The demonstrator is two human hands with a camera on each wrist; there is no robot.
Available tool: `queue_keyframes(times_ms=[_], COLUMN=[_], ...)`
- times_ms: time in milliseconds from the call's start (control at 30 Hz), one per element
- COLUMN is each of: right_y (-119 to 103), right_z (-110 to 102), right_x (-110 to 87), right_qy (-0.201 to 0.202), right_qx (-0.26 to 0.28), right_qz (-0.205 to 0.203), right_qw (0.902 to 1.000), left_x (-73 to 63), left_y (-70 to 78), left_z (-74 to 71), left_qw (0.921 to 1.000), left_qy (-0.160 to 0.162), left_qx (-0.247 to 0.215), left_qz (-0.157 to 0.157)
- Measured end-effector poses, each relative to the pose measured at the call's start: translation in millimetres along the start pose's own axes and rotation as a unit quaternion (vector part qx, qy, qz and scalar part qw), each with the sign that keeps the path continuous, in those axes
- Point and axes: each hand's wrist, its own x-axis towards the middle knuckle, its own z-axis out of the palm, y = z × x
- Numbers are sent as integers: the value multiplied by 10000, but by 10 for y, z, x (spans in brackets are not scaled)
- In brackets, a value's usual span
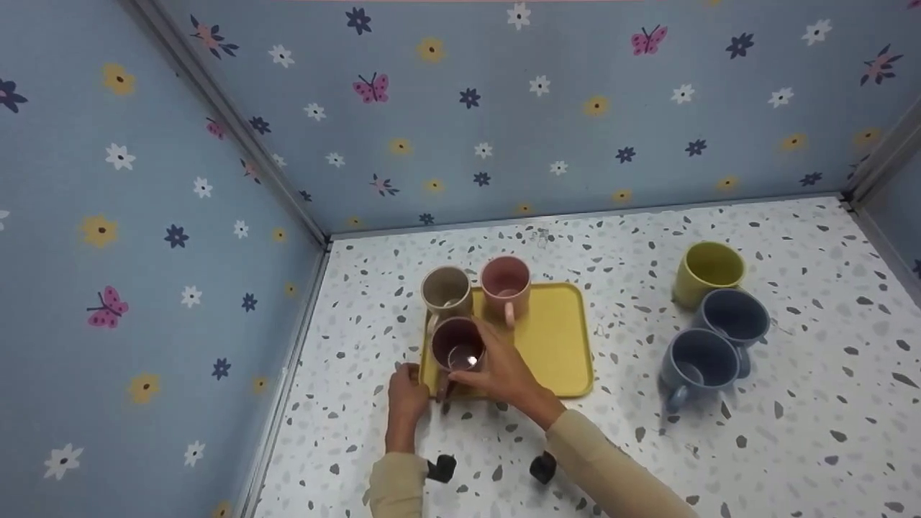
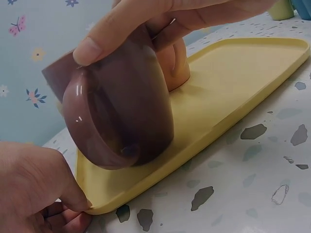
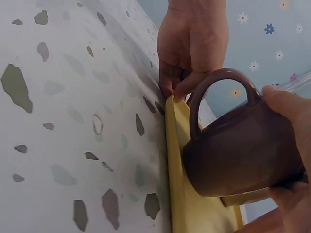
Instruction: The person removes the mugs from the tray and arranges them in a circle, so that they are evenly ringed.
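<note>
My right hand [image 1: 504,370] grips a dark brown mug [image 2: 153,102] by its rim and upper side, thumb near the top of the handle. The mug is over the front left part of a yellow tray [image 1: 554,345], handle toward me; in the left wrist view it leans, and I cannot tell whether its base fully rests. My left hand [image 1: 407,396] pinches the tray's front left corner between thumb and fingers, as the right wrist view [image 3: 192,53] of that hand shows. Behind the brown mug, a beige mug [image 1: 446,288] and a pink mug [image 1: 506,277] stand on the tray's back left part.
To the right, on the speckled white table [image 1: 626,446], a yellow-green mug [image 1: 709,270] and two blue mugs, one farther back [image 1: 734,316] and one nearer [image 1: 698,360], stand close together. Flowered blue walls [image 1: 504,122] border the back and left.
</note>
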Motion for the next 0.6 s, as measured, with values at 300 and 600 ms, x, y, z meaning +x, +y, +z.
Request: queue_keyframes(times_ms=[300,600], right_y=[34,-46], right_z=[-74,-351], right_x=[-178,-262], right_qy=[273,797], right_qx=[-13,-141], right_qz=[-375,-441], right_qw=[9989,9957], left_x=[-16,3], left_y=[-7,23], left_z=[4,-9], left_qw=[10000,9999], left_qy=[24,40], left_qx=[-27,-142], left_qz=[-8,-26])
